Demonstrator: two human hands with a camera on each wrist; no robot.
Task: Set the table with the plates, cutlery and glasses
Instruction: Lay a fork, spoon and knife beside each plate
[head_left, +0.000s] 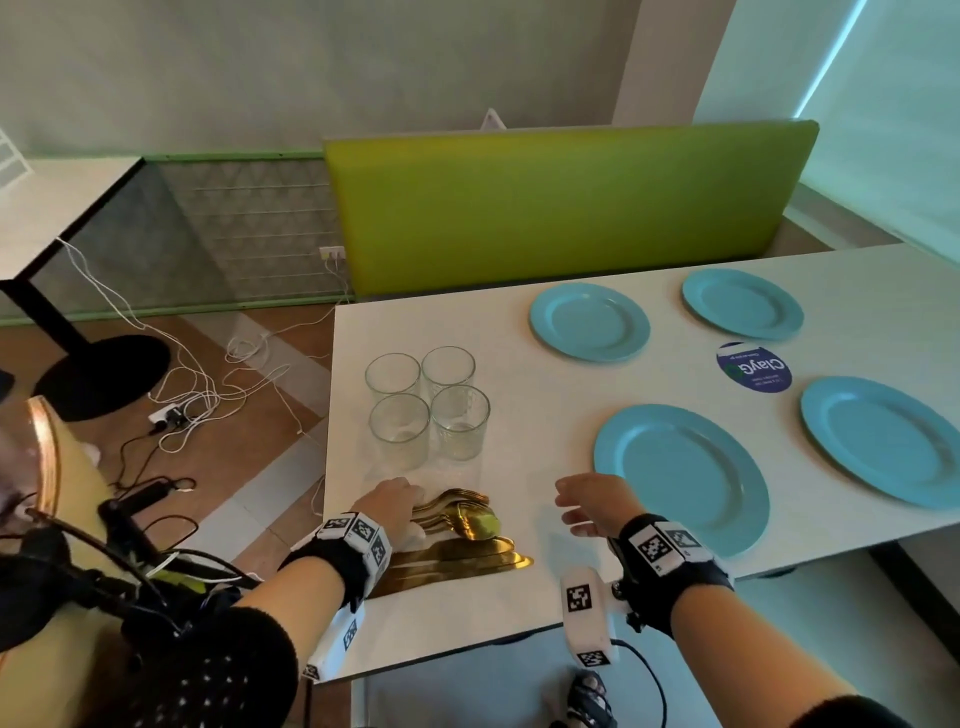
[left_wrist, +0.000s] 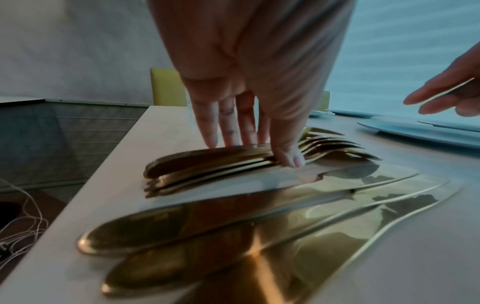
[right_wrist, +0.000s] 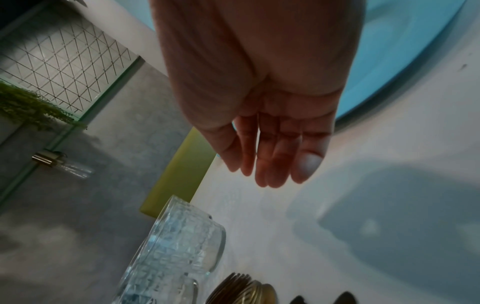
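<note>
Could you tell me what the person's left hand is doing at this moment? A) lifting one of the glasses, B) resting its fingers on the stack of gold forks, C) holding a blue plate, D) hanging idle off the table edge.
B: the left hand has its fingers and thumb laid on the handles of the stacked gold forks, while the glasses and blue plates stand untouched.

four plates (head_left: 680, 478) are plain sky blue on a white table (head_left: 519, 338). the cutlery (head_left: 457, 540) is shiny gold. the glasses (head_left: 428, 408) are clear, with a cut pattern. a round sticker (head_left: 754, 368) is navy with white lettering. the bench back (head_left: 561, 202) is lime green; the wristbands (head_left: 670, 558) are black with black-and-white square codes.
</note>
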